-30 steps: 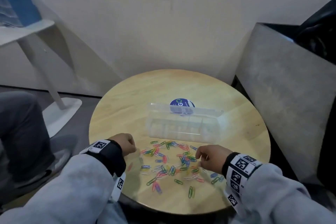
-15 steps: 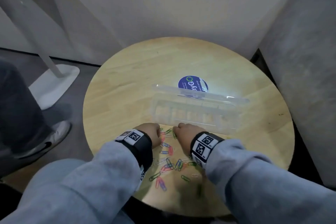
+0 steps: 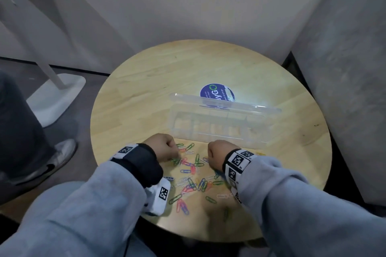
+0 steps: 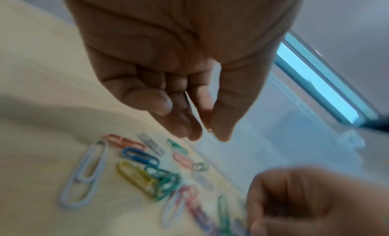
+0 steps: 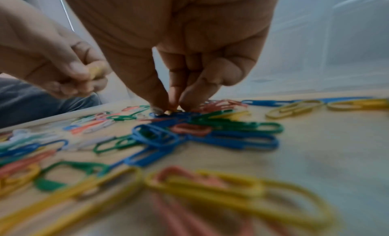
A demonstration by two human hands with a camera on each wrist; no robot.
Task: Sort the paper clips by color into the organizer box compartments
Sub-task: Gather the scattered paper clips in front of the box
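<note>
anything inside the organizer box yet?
No clips show in the organizer box; its clear compartments look empty, the table's wood showing through. The open lid hides little. The paper clips lie on the table.

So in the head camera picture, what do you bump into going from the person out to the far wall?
Gray sleeves → scattered paper clips → clear organizer box with its lid up → round blue sticker → bare wooden table → wall.

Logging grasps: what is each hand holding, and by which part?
Left hand pinches a yellowish paper clip between thumb and forefinger; which end is hidden. Right hand: fingers nip at the pile; a hold cannot be told.
</note>
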